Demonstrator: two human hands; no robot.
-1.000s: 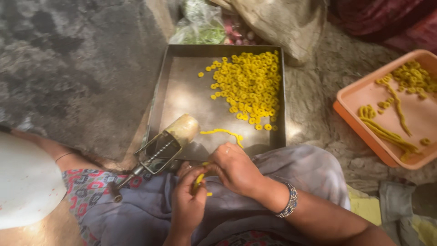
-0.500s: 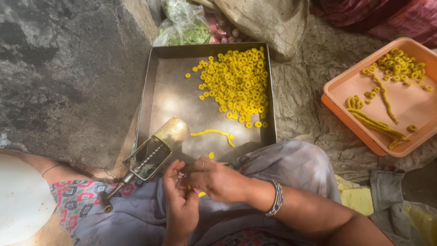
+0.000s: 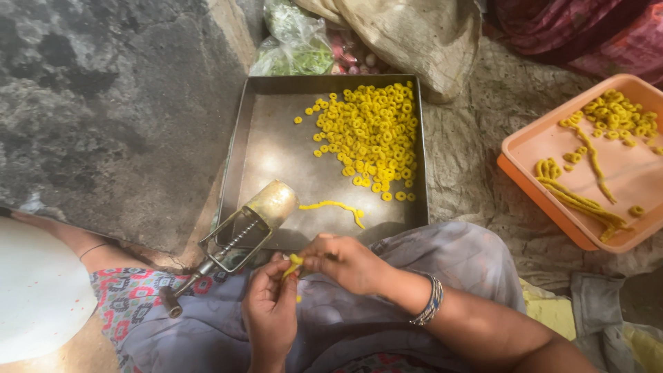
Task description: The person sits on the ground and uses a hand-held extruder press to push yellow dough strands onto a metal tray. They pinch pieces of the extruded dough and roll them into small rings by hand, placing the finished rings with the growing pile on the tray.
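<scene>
Both hands meet over the lap, just below the near edge of the metal tray (image 3: 276,131). The left hand (image 3: 271,314) curls its fingers (image 3: 280,284) closed around a short strip of yellow dough (image 3: 293,264), which pokes up between the two hands. The right hand (image 3: 345,262) pinches the strip's upper end with thumb and fingers pressed together. In the tray lie a heap of yellow dough rings (image 3: 369,135), a loose dough strand (image 3: 336,206) and a hand-cranked metal press (image 3: 242,231).
</scene>
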